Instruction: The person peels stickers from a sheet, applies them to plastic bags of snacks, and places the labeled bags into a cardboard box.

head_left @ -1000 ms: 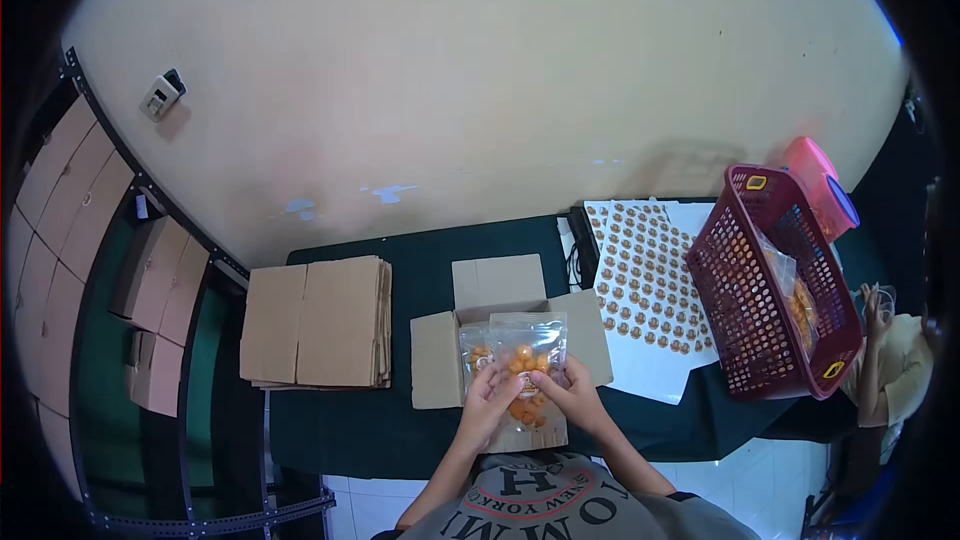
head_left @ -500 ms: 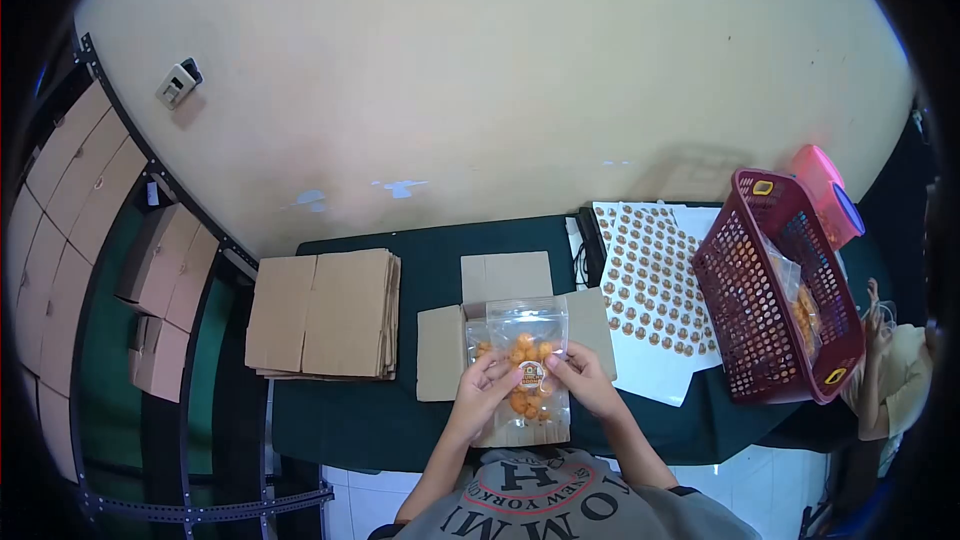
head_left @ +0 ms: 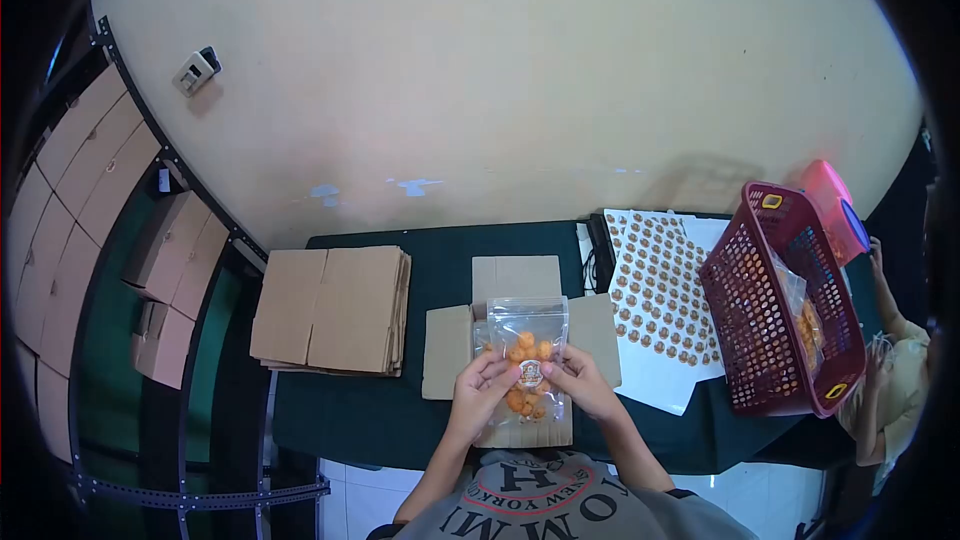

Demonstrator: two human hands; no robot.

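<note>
A clear zip-top bag of orange snack pieces [head_left: 524,342] is held upright above an open cardboard box [head_left: 448,360]. My left hand [head_left: 480,392] grips the bag's left side, its thumb by the round sticker [head_left: 530,373] on the front. On the other side, my right hand [head_left: 586,386] pinches the bag, its thumb also near the sticker. Behind the held bag, part of another clear bag shows inside the box. The box flaps lie spread to the back, left and right.
Flattened cardboard boxes [head_left: 333,308] are stacked on the left of the dark green table. Sheets of round stickers [head_left: 665,290] lie right, beside a maroon basket [head_left: 775,320] holding bagged snacks. A pink container [head_left: 828,195] stands behind it. Another person [head_left: 885,390] is at far right; shelved boxes [head_left: 95,180] stand left.
The view has shifted slightly. Both hands keep hold of the snack bag in nearly the same place. At far right, the other person's arm has moved toward the pink container.
</note>
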